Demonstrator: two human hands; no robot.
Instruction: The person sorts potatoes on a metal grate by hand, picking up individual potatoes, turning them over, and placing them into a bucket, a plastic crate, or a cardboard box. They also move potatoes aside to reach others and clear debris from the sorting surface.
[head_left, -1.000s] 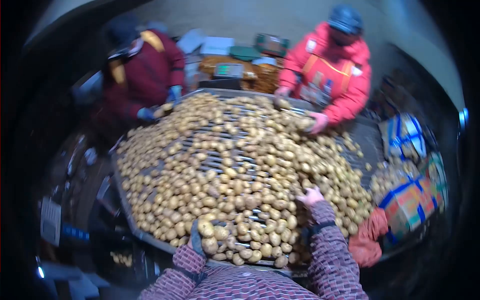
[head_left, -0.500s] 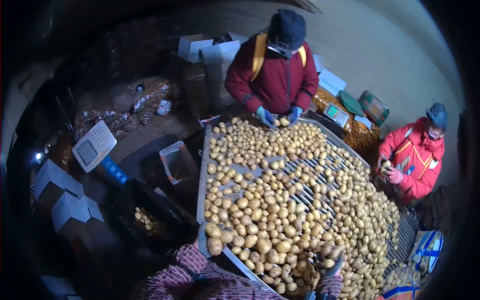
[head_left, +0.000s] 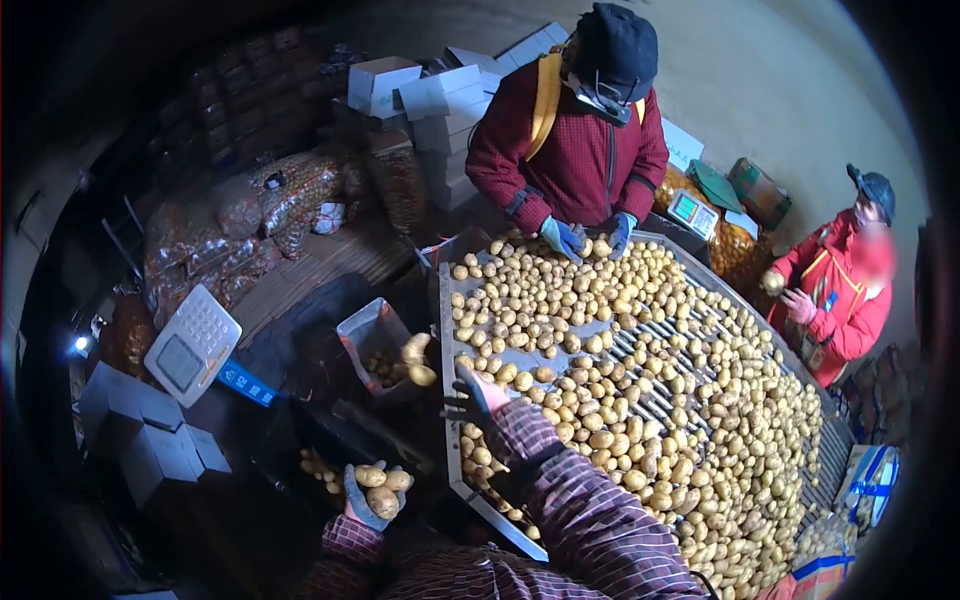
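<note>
My left hand (head_left: 372,500), in a grey-blue glove, is cupped palm up around potatoes (head_left: 382,502), below the left edge of the sorting table (head_left: 452,400). Over that edge reaches my right hand (head_left: 474,394), gloved, its fingers spread and nothing in them. Just left of it, a few potatoes (head_left: 421,375) are in the air, touching neither hand. They are at the right side of an open box (head_left: 345,330) with potatoes in its bottom. My right forearm hides part of the potato heap.
Across the table, a person in dark red (head_left: 575,150) has gloved hands on potatoes; another in a red jacket (head_left: 835,300) stands at right. A scale display (head_left: 192,345), cartons (head_left: 165,460) and filled net sacks (head_left: 300,195) are on the left. Dark containers lie below.
My right hand has swung left from the heap across the table edge, and potatoes have left it. My left hand has moved down and left, off the table corner, still holding potatoes.
</note>
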